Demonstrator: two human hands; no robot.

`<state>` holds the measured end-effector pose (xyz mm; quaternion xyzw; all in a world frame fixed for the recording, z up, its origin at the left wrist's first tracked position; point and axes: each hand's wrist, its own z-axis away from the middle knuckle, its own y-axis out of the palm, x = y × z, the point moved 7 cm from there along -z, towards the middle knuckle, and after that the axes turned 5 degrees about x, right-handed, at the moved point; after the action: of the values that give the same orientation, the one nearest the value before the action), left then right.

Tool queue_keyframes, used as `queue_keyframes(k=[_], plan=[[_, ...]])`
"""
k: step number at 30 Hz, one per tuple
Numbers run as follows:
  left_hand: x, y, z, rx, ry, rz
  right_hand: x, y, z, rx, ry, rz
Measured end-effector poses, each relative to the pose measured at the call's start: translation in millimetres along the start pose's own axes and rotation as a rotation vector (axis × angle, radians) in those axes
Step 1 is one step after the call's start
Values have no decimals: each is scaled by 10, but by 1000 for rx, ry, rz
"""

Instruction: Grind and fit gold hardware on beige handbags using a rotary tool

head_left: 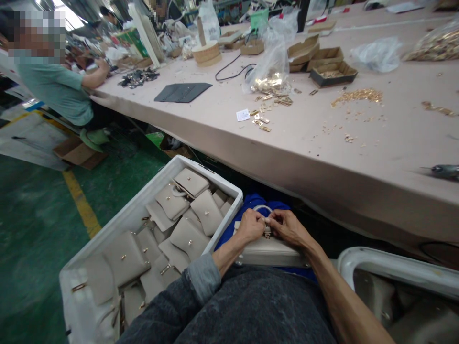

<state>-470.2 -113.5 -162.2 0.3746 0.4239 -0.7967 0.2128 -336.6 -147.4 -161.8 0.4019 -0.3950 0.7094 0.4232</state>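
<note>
A small beige handbag (268,252) lies on my lap, below the table's edge. My left hand (251,224) is closed on its top, by the handle. My right hand (287,225) pinches the same spot from the other side, at a small gold clasp (267,233) between the two hands. The bag's thin handle loop (263,208) arches up just beyond my fingers.
A white crate (150,191) with several beige bags stands at my left on the green floor. Another white bin (394,267) sits at my right. The long pink table (322,153) carries gold fittings (358,95), plastic bags and cardboard trays. A person in green (53,81) sits at far left.
</note>
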Motion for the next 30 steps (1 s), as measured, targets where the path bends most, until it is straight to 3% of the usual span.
queue_keyframes(k=[7, 11, 18, 23, 30], plan=[[74, 48, 33, 14, -61, 98, 12, -23, -10, -30, -16, -2], [51, 77, 55, 46, -51, 47, 22, -54, 5, -71, -22, 9], [15, 91, 5, 44, -92, 31, 62, -67, -14, -136, -132, 113], [54, 152, 13, 162, -94, 157, -4, -96, -27, -181, -116, 123], [135, 194, -47, 209, -120, 93, -51, -102, -10, -168, -113, 83]])
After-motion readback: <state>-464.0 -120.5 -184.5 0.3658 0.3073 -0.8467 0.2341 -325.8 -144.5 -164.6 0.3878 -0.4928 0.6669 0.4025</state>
